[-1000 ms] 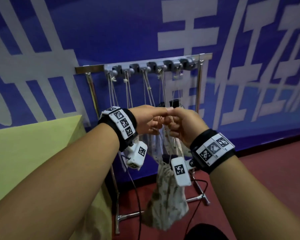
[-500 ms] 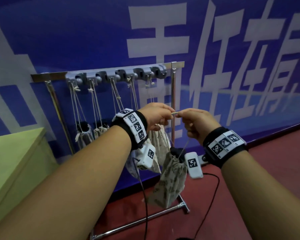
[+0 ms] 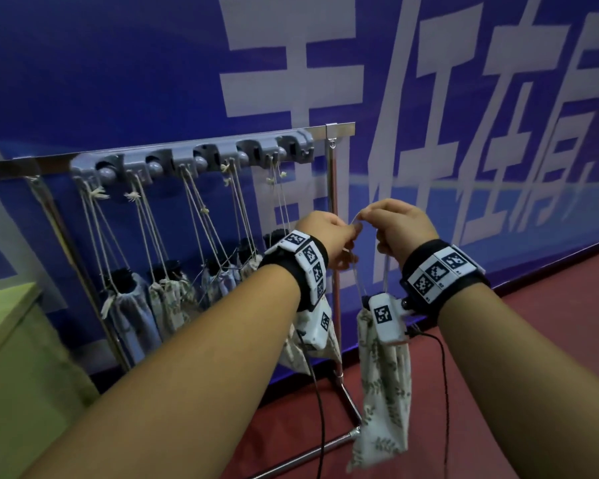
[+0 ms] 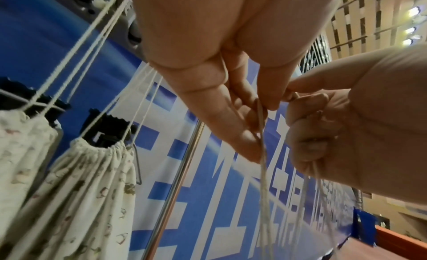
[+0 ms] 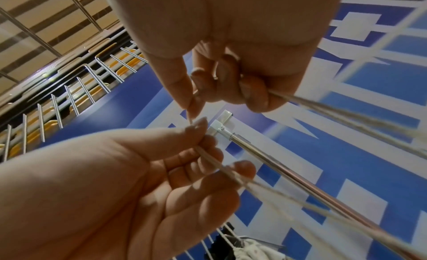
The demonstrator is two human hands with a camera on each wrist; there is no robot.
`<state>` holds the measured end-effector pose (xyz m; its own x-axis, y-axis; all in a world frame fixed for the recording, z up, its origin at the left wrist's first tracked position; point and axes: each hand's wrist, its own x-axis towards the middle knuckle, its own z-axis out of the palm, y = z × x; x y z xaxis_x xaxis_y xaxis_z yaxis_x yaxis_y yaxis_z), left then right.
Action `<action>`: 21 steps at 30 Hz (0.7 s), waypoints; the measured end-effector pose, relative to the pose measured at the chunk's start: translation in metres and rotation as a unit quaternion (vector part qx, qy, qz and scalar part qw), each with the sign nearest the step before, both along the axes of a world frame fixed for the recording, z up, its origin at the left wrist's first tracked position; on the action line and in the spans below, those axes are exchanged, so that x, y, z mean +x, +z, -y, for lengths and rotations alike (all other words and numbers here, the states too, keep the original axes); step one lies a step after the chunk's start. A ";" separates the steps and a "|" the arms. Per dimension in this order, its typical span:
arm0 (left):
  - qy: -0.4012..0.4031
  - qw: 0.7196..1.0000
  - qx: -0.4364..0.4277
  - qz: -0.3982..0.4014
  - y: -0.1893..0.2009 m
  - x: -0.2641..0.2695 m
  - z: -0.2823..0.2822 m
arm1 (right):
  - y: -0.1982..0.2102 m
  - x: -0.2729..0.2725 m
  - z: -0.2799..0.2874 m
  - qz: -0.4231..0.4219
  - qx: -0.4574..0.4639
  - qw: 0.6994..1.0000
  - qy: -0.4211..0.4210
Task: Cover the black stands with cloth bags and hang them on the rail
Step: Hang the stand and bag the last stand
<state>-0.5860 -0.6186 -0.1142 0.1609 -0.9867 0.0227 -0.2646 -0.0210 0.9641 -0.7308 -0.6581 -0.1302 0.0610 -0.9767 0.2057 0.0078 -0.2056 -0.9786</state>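
Note:
A leaf-printed cloth bag (image 3: 384, 382) hangs by its drawstrings (image 3: 385, 271) below my two hands, right of the rack's right post (image 3: 333, 216). My left hand (image 3: 329, 233) pinches one pair of strings (image 4: 262, 128) between thumb and fingers. My right hand (image 3: 395, 226) curls round the other strings (image 5: 307, 103). The hands almost touch, fingertip to fingertip. Several covered black stands (image 3: 125, 299) hang by strings from the grey hook bar on the rail (image 3: 194, 157); one bag (image 4: 92, 190) with a black stand top (image 4: 108, 125) shows in the left wrist view.
The metal rack stands before a blue banner wall (image 3: 118, 63). A yellow-green table (image 3: 11, 347) is at the left. The floor (image 3: 533, 323) is red, with the rack's foot bar (image 3: 312, 451) and black wrist cables (image 3: 443, 392) crossing it.
The held bag and both hands have moved to the right, from in front of the hanging bags to beyond the rack's right post. The hands have drawn slightly apart along the strings.

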 end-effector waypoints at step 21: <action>0.186 0.968 -0.123 0.116 0.047 0.058 0.096 | 0.060 0.080 0.092 -0.063 -0.151 0.987 -0.010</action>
<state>-0.5276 -0.7141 -0.0673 0.4668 -0.8211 0.3286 -0.4934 0.0665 0.8672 -0.6504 -0.7502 -0.0702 0.0861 -0.8737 0.4787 -0.1161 -0.4860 -0.8662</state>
